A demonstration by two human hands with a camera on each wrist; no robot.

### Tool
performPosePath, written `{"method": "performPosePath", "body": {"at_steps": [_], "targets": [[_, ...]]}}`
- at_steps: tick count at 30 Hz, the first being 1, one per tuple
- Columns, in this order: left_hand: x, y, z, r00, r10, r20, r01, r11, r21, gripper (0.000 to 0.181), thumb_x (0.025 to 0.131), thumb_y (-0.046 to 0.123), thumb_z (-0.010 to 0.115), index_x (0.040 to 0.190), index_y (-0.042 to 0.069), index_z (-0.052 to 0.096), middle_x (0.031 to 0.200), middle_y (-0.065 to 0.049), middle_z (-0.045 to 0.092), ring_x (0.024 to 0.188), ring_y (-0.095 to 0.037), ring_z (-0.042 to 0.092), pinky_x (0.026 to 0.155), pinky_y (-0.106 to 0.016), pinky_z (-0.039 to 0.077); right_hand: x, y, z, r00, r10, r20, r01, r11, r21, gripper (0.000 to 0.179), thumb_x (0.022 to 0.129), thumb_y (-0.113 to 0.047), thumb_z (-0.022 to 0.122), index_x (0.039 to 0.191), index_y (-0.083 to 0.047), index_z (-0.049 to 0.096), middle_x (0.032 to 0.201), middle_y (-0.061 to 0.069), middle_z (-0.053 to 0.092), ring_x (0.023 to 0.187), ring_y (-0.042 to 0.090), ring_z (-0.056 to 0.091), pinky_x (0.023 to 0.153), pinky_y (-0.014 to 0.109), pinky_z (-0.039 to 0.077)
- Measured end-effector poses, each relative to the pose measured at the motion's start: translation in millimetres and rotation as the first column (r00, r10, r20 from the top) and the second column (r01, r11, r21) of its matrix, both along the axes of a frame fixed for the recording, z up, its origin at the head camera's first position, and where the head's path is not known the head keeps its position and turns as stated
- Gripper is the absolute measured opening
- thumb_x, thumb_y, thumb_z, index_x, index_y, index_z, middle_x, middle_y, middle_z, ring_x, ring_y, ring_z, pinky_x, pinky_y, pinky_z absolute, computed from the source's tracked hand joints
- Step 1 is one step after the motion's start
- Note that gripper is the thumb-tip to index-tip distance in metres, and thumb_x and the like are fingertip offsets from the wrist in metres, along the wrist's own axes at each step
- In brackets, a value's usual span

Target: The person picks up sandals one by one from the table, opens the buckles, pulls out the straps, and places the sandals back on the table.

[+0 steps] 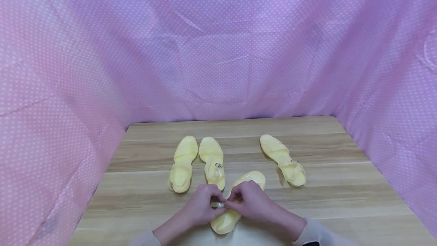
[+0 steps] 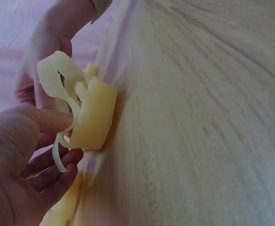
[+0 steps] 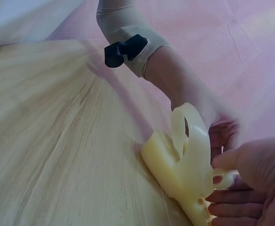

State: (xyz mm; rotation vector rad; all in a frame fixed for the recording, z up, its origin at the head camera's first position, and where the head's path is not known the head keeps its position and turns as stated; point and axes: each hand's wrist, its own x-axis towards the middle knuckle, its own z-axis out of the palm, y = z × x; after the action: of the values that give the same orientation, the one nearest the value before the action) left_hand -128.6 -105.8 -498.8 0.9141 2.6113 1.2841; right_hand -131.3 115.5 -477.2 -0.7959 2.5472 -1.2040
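Observation:
A pale yellow jelly sandal point(image 1: 252, 178) lies slantwise on the table near its front edge, its toe pointing up and right in the head view. My left hand point(image 1: 202, 205) pinches its ankle strap point(image 2: 55, 77) between thumb and fingers; a loose strap end dangles below the thumb in the left wrist view. From the other side my right hand point(image 1: 254, 203) also pinches the strap, its fingertips meeting the left ones above the sandal's heel half. In the right wrist view the strap stands up in a loop over the heel point(image 3: 158, 153). The fingers hide the buckle area.
Two more yellow sandals, one at left point(image 1: 184, 155) and one beside it point(image 1: 210, 151), lie side by side behind my left hand. Another sandal point(image 1: 281, 157) lies at the right. Pink dotted cloth point(image 1: 218, 56) surrounds the wooden table point(image 1: 341, 185) at back and sides.

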Motion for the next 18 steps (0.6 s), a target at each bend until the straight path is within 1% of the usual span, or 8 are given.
{"method": "performPosePath", "body": {"at_steps": [5,9,11,13,15,16,18], "targets": [[-0.3,-0.3,0.7,1.0,0.001,-0.002,-0.001,1.0,0.003,0.014,0.079,0.007,0.091,0.087,0.013,0.081,0.078,0.004,0.073,0.072,0.005,0.058,0.066,-0.015,0.055,-1.1,1.3,0.3,1.0,0.0,0.026,-0.001,1.0,0.011,0.005,0.092,-0.021,0.084,0.088,-0.017,0.082,0.078,-0.015,0.078,0.071,-0.008,0.064,0.065,0.015,0.055],[-1.1,-0.5,0.8,1.0,-0.005,-0.004,0.005,1.0,-0.002,0.013,0.08,0.008,0.091,0.087,0.013,0.081,0.079,0.004,0.073,0.073,0.005,0.058,0.067,-0.015,0.054,-1.0,3.4,0.5,1.0,0.005,0.019,-0.006,1.0,0.012,0.004,0.092,-0.018,0.083,0.088,-0.019,0.081,0.082,-0.015,0.078,0.079,-0.008,0.066,0.073,0.018,0.059],[-1.3,-0.7,0.4,1.0,-0.003,-0.004,0.003,1.0,-0.002,0.013,0.08,0.008,0.091,0.087,0.012,0.081,0.079,0.003,0.073,0.072,0.005,0.058,0.067,-0.015,0.055,-0.3,4.2,0.4,1.0,0.015,0.006,-0.015,1.0,0.012,0.006,0.091,-0.016,0.083,0.088,-0.02,0.08,0.083,-0.016,0.077,0.079,-0.007,0.066,0.075,0.019,0.06],[-1.2,-1.0,0.4,1.0,0.004,-0.005,-0.004,1.0,-0.001,0.013,0.08,0.008,0.091,0.087,0.012,0.081,0.078,0.003,0.073,0.072,0.004,0.059,0.067,-0.016,0.055,1.0,4.4,-0.3,0.999,0.034,-0.026,-0.033,0.999,0.012,0.008,0.091,-0.014,0.082,0.09,-0.02,0.078,0.087,-0.015,0.077,0.083,-0.005,0.067,0.079,0.02,0.061],[-1.1,-1.2,0.3,1.0,0.009,-0.012,-0.009,1.0,0.002,0.013,0.08,0.008,0.091,0.087,0.012,0.081,0.077,0.002,0.073,0.07,0.004,0.058,0.065,-0.017,0.055,2.5,4.5,-1.6,0.994,0.063,-0.087,-0.062,0.998,0.017,0.009,0.092,-0.012,0.081,0.095,-0.019,0.077,0.091,-0.013,0.078,0.088,-0.003,0.07,0.081,0.02,0.061],[-0.9,-1.2,0.4,1.0,0.011,-0.013,-0.011,1.0,0.004,0.013,0.079,0.008,0.091,0.087,0.012,0.082,0.077,0.002,0.073,0.07,0.004,0.058,0.065,-0.017,0.055,3.3,4.6,-2.4,0.988,0.078,-0.133,-0.076,0.997,0.026,0.009,0.092,-0.012,0.081,0.098,-0.019,0.078,0.093,-0.012,0.079,0.089,-0.003,0.071,0.081,0.02,0.061],[-0.5,-1.2,0.5,1.0,0.011,-0.011,-0.011,1.0,0.009,0.013,0.08,0.008,0.091,0.088,0.011,0.082,0.077,0.002,0.074,0.069,0.004,0.058,0.063,-0.017,0.055,5.0,5.4,-4.8,0.964,0.107,-0.242,-0.096,0.994,0.057,0.01,0.092,-0.014,0.081,0.101,-0.017,0.078,0.096,-0.011,0.08,0.091,-0.003,0.071,0.082,0.017,0.061]]}}
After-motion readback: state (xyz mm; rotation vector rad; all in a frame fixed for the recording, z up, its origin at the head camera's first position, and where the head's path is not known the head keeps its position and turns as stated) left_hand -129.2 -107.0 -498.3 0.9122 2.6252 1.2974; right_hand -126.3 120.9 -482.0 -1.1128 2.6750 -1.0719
